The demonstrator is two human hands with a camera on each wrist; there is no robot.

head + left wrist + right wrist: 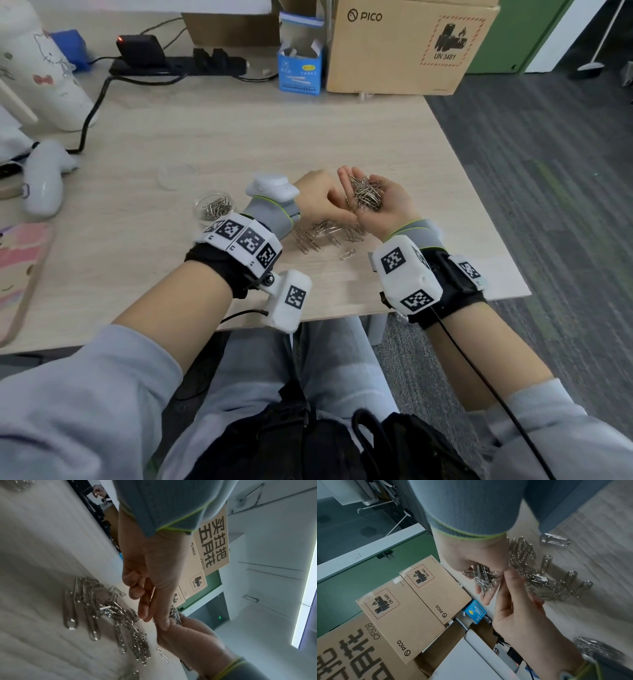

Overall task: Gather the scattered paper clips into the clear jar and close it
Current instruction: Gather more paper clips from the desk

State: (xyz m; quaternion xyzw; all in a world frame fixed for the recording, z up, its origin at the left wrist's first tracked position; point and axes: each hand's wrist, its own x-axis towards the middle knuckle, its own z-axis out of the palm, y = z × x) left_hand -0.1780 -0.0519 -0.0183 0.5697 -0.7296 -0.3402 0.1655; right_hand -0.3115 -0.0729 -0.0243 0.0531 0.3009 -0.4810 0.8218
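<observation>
Cupping the heap of paper clips (366,193) in your upturned right hand (390,210), keep the palm level and the fingers (343,174) loosely raised as a wall, since the pile would likely spill if you tilt. Your left hand (315,195) meets that palm with fingertips together, though whether they pinch a clip I cannot tell; loose clips (325,233) lie on the table (239,137) just under both hands. The clear jar (215,207) stands open just outside your left wrist, so carry the load low and pour slowly.

Paper clips (325,233) heaped mid-desk (205,137), jar (214,207) just left of them, lid (178,176) left and behind, cardboard box (404,44) well behind, right grip (387,205) just above.
</observation>
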